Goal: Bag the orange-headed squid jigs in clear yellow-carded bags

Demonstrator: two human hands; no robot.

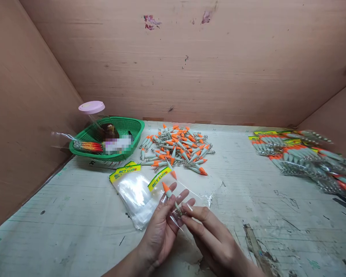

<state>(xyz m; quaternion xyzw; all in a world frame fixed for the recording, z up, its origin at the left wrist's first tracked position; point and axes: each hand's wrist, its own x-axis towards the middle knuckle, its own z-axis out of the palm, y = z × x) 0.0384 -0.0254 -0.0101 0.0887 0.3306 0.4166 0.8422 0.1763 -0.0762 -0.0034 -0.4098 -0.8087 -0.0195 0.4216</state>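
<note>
— Near the middle of the worktop (248,200), lifted just clear of it: holding one lure (169,194) between both hands.

— Looks like?

— Slim and tapered. Bright orange at the far tip, pale grey-green along the body, thin metal at the near end. Tilted, with the orange tip pointing far and slightly left.

— Grip of the left hand (161,227)?

— Closed on the lure's body from the left, fingertips pressed against it, palm turned up.

— And of the right hand (210,238)?

— Clamped on the near metal end, thumb and forefinger pinched together from the right.

— Anything around it?

— Clear bag (159,178) with a yellow header printed "BCT LURE", lying against the left fingers and spreading off to the right beyond them. Cannot tell whether the lure sits inside the film or on top of it.

— Elsewhere?

— Stack of empty bags (129,192) of the same kind just left of the hands, flat on the worktop, yellow headers at the far end. Loose pile (178,150) of matching orange-tipped lures farther off, about centre. Green basket (132,127) at far left, with a pink-lidded jar (91,107) leaning in it. Packed bags (302,157) spread along the far right. Brown board walls (190,69) left, right and far.
</note>
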